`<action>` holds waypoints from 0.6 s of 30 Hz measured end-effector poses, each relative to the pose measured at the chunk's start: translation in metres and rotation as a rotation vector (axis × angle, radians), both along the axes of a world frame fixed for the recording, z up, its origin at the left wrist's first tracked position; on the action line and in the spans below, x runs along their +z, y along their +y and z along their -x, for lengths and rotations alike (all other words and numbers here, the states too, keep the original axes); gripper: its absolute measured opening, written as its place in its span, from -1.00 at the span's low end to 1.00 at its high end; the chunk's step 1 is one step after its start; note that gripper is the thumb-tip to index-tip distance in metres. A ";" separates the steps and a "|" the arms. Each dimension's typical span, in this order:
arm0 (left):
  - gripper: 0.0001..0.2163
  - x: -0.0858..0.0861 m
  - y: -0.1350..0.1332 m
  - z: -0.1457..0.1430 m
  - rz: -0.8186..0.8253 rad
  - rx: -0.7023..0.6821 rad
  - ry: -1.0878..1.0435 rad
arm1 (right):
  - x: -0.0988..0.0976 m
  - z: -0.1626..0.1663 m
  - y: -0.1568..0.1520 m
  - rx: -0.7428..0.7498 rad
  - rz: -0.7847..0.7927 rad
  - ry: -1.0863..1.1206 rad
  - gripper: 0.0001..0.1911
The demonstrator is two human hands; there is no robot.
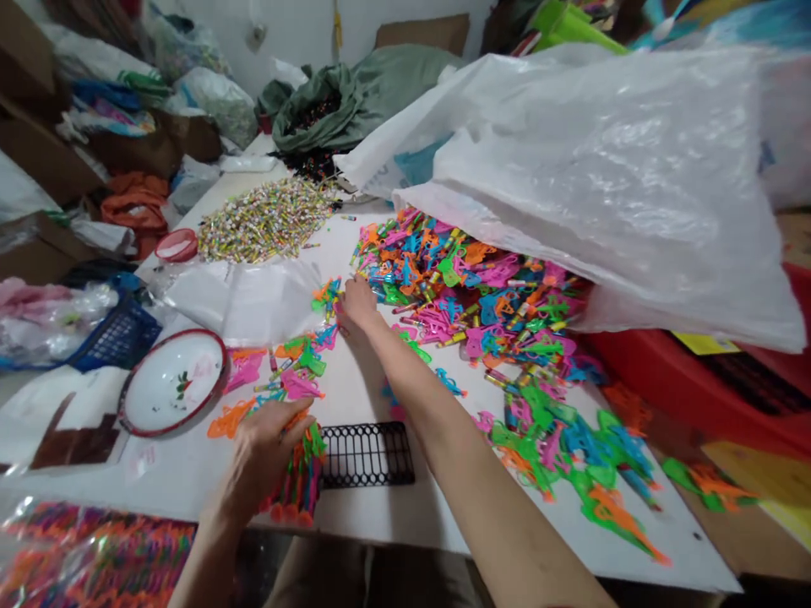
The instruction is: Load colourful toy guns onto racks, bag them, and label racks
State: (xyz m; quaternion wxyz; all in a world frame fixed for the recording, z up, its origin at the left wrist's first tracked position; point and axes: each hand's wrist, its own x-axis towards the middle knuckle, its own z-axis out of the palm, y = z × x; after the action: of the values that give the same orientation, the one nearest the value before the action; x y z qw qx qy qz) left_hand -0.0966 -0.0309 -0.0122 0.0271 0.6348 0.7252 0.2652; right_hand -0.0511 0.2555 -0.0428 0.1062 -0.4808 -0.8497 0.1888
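Observation:
My left hand (269, 452) is closed over a row of colourful plastic toy guns (295, 490) with orange tips, at the table's front edge. The row sits at the left end of a black plastic rack (367, 454) with open slots. Farther forward, my right hand (360, 302) has its fingers curled down at the left edge of a big heap of toy guns (443, 270). Its fingertips are partly hidden, beside a small blue, green and orange cluster (326, 295). Between my hands lie loose pink, green and orange toy guns (301, 384).
A large white plastic sack (601, 186) spills the heap. Small printed cylinders (266, 219) are piled behind. On the left are clear bags (253, 300), a red-rimmed enamel dish (136, 397) and a blue basket (120, 333). More toy guns (557, 431) lie right; packed ones (95, 549) are front left.

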 end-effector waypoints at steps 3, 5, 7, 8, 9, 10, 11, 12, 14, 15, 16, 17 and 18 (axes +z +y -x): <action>-0.75 0.002 0.005 0.003 0.007 -0.029 0.012 | 0.001 0.005 0.001 -0.024 0.032 -0.055 -0.67; -0.73 0.005 0.009 0.004 0.033 -0.036 -0.003 | 0.002 -0.010 -0.013 0.036 -0.036 -0.039 -0.67; -0.71 0.006 0.011 0.005 0.057 -0.012 -0.036 | 0.000 -0.036 -0.037 0.223 -0.144 -0.023 -0.67; -0.69 0.007 0.011 0.005 0.066 0.010 -0.056 | -0.002 -0.051 -0.050 0.353 -0.185 -0.026 -0.67; -0.67 0.007 0.011 0.005 0.072 0.037 -0.075 | -0.004 -0.066 -0.065 0.482 -0.201 -0.044 -0.66; -0.66 0.008 0.010 0.004 0.077 0.062 -0.091 | -0.008 -0.082 -0.078 0.592 -0.197 -0.073 -0.66; -0.65 0.008 0.008 0.003 0.079 0.083 -0.102 | -0.012 -0.096 -0.091 0.671 -0.181 -0.102 -0.66; -0.64 0.009 0.007 0.002 0.082 0.100 -0.110 | -0.016 -0.108 -0.103 0.715 -0.165 -0.117 -0.66; -0.61 0.010 0.004 0.000 0.088 0.118 -0.114 | -0.024 -0.126 -0.121 0.689 -0.144 -0.098 -0.67; -0.61 0.011 0.003 -0.001 0.095 0.123 -0.111 | -0.026 -0.130 -0.128 0.627 -0.141 -0.082 -0.68; -0.61 0.011 0.002 -0.002 0.105 0.127 -0.107 | -0.027 -0.131 -0.133 0.547 -0.137 -0.075 -0.69; -0.62 0.012 0.001 -0.003 0.115 0.131 -0.100 | -0.028 -0.129 -0.136 0.456 -0.124 -0.087 -0.70; -0.62 0.013 0.001 -0.003 0.124 0.135 -0.090 | -0.027 -0.125 -0.137 0.369 -0.102 -0.116 -0.72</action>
State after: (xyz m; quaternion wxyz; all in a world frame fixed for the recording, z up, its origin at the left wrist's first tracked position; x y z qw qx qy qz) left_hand -0.0936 -0.0299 0.0013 0.0810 0.5691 0.7794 0.2491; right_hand 0.0742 0.1181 -0.0698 0.0450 -0.3210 -0.9365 0.1336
